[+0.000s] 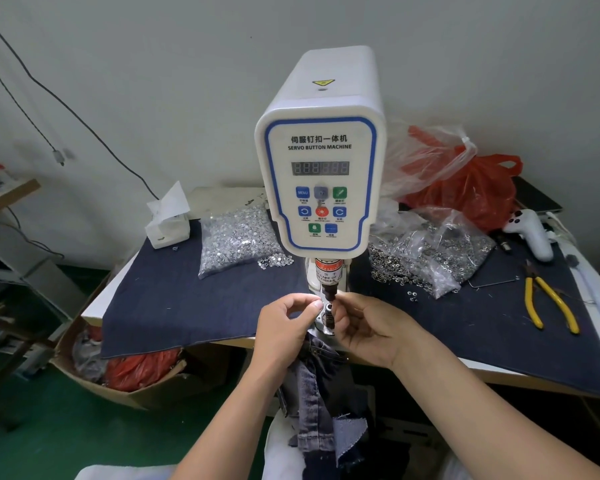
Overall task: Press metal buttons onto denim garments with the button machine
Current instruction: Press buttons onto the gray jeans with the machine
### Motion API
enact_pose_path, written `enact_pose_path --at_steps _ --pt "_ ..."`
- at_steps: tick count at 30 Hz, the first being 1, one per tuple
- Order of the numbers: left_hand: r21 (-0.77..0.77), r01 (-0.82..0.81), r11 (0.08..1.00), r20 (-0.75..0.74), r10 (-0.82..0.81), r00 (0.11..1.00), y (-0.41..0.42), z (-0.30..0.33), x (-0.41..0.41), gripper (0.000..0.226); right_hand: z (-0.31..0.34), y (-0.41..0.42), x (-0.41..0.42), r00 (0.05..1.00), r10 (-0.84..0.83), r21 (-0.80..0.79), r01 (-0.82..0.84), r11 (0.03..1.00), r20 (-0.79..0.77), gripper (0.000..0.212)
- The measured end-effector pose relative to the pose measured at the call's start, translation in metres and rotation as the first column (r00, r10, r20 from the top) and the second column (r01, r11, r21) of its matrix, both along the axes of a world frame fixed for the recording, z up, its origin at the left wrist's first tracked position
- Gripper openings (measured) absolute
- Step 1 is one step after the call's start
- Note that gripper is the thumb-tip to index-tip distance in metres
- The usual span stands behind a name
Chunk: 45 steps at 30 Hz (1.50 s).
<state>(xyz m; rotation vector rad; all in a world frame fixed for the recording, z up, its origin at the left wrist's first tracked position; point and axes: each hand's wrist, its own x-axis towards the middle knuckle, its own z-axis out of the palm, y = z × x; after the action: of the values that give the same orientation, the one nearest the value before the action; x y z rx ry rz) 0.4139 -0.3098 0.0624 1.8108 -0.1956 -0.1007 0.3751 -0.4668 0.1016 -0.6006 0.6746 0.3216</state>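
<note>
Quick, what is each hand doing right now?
Left hand: fingers curled, pinching something tiny beside the white button machine's metal die; cannot tell what.
Right hand: fingertips at the die; grip unclear.

One wide-angle head view looks forward and down from close above the worktop's (174, 306) near edge, facing the button machine (321, 168) square on, with the wall behind.

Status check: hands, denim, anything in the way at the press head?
Both hands at the die: left hand and right hand, fingertips curled in; held part too small to tell. Denim garment hangs below die, not under it. Fingers under button machine punch.
</note>
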Motion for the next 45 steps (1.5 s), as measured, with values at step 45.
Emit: enact_pose_path --at_steps 45 --pt "0.054 0.125 0.991 -0.003 -0.125 0.992 0.016 0.04 -0.003 0.009 -0.025 -0.029 -0.046 0.598 0.798 -0.983 -0.091 0.158 0.073 0.015"
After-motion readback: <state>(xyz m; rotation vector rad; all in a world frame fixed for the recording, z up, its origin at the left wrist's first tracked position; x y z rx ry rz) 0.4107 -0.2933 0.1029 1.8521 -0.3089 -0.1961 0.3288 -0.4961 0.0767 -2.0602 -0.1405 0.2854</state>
